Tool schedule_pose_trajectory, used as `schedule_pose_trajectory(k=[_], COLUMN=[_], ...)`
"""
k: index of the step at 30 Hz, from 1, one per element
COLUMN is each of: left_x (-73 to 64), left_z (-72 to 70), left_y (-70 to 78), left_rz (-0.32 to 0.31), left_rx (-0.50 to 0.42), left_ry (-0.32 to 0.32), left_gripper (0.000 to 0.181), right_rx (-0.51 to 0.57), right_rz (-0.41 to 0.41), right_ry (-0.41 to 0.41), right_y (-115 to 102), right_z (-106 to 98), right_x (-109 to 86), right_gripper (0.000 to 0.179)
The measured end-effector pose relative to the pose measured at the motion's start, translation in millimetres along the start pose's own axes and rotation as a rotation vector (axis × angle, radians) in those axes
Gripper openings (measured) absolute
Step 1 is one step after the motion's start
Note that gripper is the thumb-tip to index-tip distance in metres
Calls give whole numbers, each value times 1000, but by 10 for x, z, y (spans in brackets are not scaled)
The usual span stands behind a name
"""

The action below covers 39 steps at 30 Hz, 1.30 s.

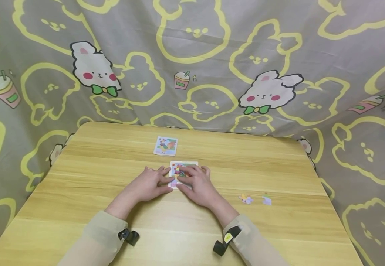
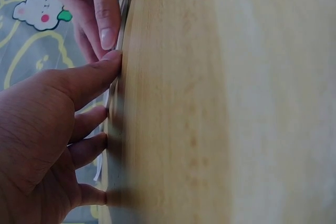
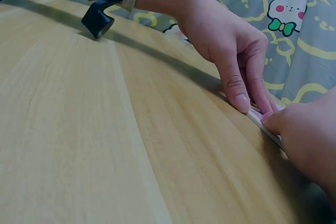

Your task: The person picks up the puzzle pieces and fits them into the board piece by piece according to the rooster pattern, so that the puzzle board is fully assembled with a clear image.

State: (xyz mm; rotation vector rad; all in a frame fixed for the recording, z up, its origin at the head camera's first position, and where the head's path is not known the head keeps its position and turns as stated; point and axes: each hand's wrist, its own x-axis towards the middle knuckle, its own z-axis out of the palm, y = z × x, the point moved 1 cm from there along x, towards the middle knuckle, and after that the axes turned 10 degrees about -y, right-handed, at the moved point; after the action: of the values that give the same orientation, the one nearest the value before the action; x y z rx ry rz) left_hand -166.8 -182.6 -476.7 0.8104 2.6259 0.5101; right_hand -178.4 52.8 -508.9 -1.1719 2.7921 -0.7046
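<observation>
A small jigsaw puzzle with a rooster picture and a white border lies flat on the table. My left hand is at its left side, fingers extended onto the edge and thumb by the near corner. From the right, my right hand reaches over the puzzle, its fingertips resting on the picture and covering much of it. In the left wrist view, the fingertips of my left hand touch the thin edge. The right wrist view has my right hand close beside the left, thumb on the border.
Behind the puzzle lies a square picture card, also with a rooster. Two loose puzzle pieces, one yellowish and one pale lilac, lie to the right on the wooden table. A patterned curtain hangs behind.
</observation>
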Motion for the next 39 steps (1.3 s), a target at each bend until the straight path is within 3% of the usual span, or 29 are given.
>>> schedule_pose_trajectory(k=[9,17,23,30,39], left_x=[-3,-9,-4,-1,-9], left_z=[0,7,16,4,1], left_y=[-12,-22,-5,-4,5], left_rz=[7,3,-4,5,9], left_rx=[-3,-6,-11,-10,-22], left_ry=[8,2,-2,1,8], left_gripper=[46,46,46,45,46], right_rx=[12,98,166,209,250], right_rz=[9,-65,-86,-43,-82], right_ry=[4,63,69,54,42], right_y=[-17,-57,-28,93,342], right_z=[7,-100,-253,-440,-693], right_x=[5,-82,-292,-620,-1071], right_gripper=[28,24,24,25,31])
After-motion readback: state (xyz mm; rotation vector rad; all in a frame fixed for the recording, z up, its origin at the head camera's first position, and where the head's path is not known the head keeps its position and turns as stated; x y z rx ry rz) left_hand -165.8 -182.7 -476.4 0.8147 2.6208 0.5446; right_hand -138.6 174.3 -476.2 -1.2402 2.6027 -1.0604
